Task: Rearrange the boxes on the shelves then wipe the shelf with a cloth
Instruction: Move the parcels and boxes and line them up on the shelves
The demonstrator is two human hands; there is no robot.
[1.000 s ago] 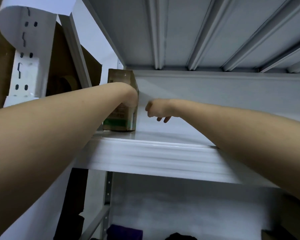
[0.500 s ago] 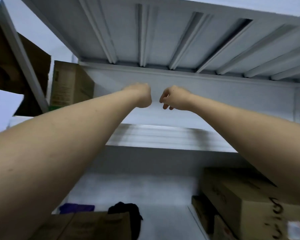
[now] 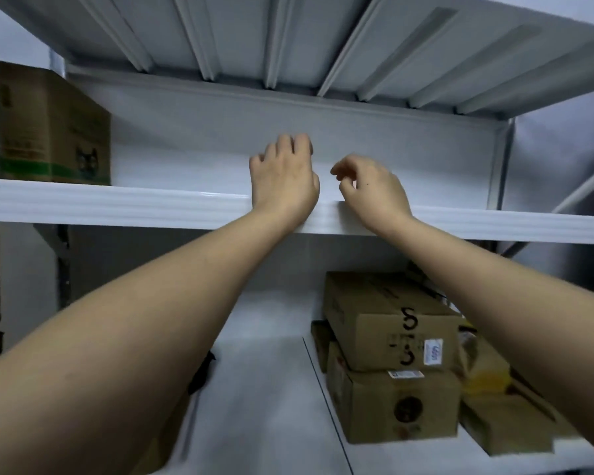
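Though cropped at the left edge, the box (image 3: 54, 126) stands upright on the upper shelf (image 3: 117, 204); left hand (image 3: 283, 178) lies flat, right hand (image 3: 371, 190) loosely curled, both empty.

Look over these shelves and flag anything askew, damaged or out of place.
Nothing looks damaged or spilled. On the lower shelf, the top box sits slightly skewed on the box beneath, overhanging it. The upper shelf's box stands square. Both hands, left and right, are empty; no cloth is visible.
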